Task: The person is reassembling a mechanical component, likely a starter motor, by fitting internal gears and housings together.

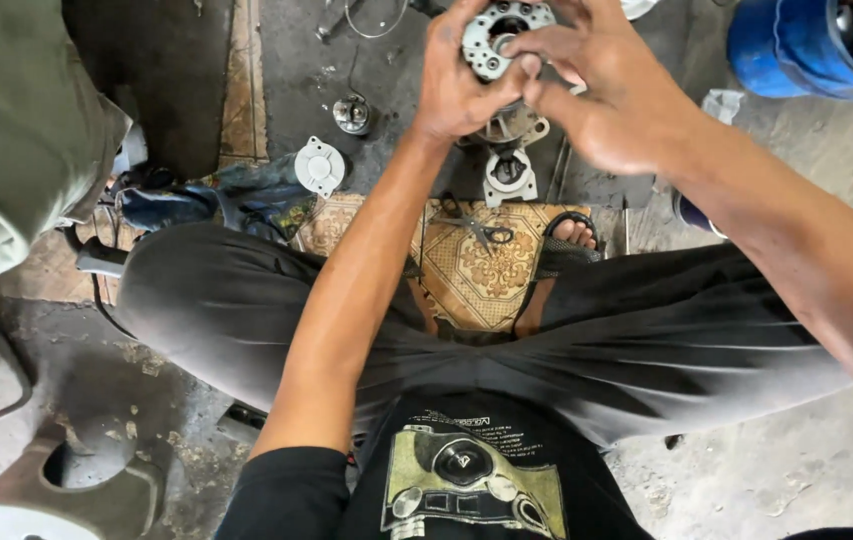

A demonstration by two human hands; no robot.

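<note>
I'm seeing a white round plastic cap (319, 166) lying on the floor at left. My left hand (456, 85) and right hand (601, 85) are both gripping a round grey metal housing with holes (499, 35), raised above a patterned tile (486, 265).

Even, soft daylight, brighter on the concrete floor (806, 180) at right, dim at upper left; shadows faint, no glare; wide-angle stretching at edges; focus mostly sharp.
</note>
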